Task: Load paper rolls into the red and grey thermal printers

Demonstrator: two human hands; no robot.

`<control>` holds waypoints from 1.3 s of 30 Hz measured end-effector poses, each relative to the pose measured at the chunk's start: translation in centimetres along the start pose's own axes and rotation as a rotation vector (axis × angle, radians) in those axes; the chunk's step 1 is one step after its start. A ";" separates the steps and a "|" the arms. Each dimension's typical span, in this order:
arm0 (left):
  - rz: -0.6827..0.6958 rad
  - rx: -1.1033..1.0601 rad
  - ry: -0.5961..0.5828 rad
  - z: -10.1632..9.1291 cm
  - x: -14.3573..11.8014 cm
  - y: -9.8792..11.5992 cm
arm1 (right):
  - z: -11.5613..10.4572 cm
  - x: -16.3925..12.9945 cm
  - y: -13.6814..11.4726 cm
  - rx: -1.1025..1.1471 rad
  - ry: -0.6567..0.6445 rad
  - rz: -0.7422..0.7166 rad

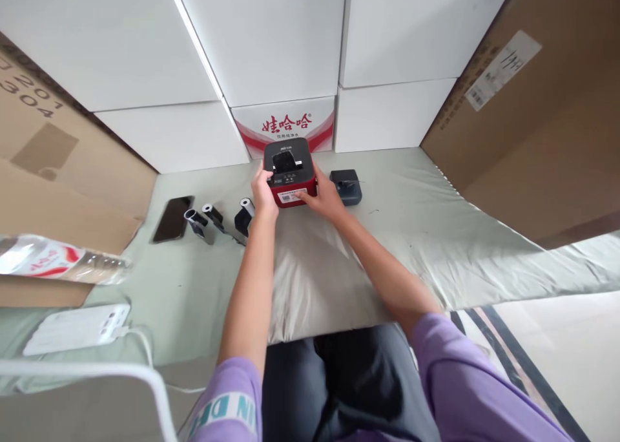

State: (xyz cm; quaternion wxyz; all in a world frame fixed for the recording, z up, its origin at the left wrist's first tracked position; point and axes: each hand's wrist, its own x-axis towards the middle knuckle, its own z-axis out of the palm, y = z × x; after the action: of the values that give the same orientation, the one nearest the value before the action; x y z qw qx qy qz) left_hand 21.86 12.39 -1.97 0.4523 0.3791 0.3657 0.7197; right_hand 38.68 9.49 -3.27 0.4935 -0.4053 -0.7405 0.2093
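A small red and black box-shaped device with a white label on its front stands on the grey-green cloth at the far middle. My left hand grips its left side. My right hand holds its front right corner. Both arms reach forward over the cloth from purple sleeves.
A dark grey flat unit lies just right of the device. Left of it lie three small black and silver parts and a dark phone. White boxes and brown cartons wall the area. A white power bank and plastic bottle sit near left.
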 end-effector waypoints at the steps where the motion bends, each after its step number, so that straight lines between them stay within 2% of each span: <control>1: -0.001 0.011 -0.009 -0.1 1.0 -0.4 | 0.5 0.9 0.7 0.005 0.004 0.006; 4: -0.033 0.066 -0.027 -0.8 2.8 -1.5 | 1.8 1.8 2.3 0.027 0.019 0.031; 10: -0.050 0.104 -0.041 -2.0 3.2 -3.6 | 3.1 1.2 4.1 0.056 0.000 0.083; 13: -0.092 0.142 -0.052 -2.3 3.5 -4.3 | 3.5 1.2 4.0 0.033 -0.009 0.127; 15: -0.073 0.220 0.004 -2.4 3.7 -4.0 | 3.1 0.8 3.0 -0.032 0.000 0.157; 18: 0.127 0.340 0.192 -2.0 3.4 -1.9 | 0.9 -1.5 0.7 -0.203 0.015 0.182; 21: 0.446 0.400 0.282 -0.6 0.3 0.8 | -2.4 -5.1 -0.4 -0.402 0.055 0.222; 23: 0.604 0.465 0.199 0.6 -3.5 1.5 | -4.0 -6.7 0.3 -0.562 0.171 0.312; 25: 0.665 0.554 -0.049 1.5 -7.7 0.9 | -4.4 -6.8 1.7 -0.645 0.283 0.424; 27: 0.670 0.662 -0.344 1.6 -11.4 -0.7 | -4.0 -5.6 3.3 -0.612 0.339 0.505; 28: 0.658 0.713 -0.442 1.5 -12.7 -1.6 | -3.7 -4.8 3.9 -0.570 0.347 0.531; 30: 0.552 0.832 -0.563 0.9 -14.0 -3.1 | -3.3 -3.4 4.5 -0.489 0.331 0.571; 32: 0.449 0.934 -0.573 0.3 -13.9 -3.9 | -3.5 -3.0 4.1 -0.452 0.294 0.589; 34: 0.374 1.002 -0.516 0.0 -13.3 -4.0 | -4.0 -3.9 3.1 -0.436 0.267 0.560; 36: 0.316 1.037 -0.476 -0.1 -12.8 -3.9 | -4.3 -5.8 1.8 -0.404 0.261 0.493; 39: 0.240 1.054 -0.477 0.0 -12.9 -3.8 | -3.8 -9.4 0.2 -0.321 0.227 0.403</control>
State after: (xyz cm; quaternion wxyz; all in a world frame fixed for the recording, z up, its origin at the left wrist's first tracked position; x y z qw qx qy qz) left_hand 27.24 1.65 -8.07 0.1880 0.7428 0.5167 0.3820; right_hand 43.93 1.70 -7.01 0.4513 -0.6382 -0.6086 0.1364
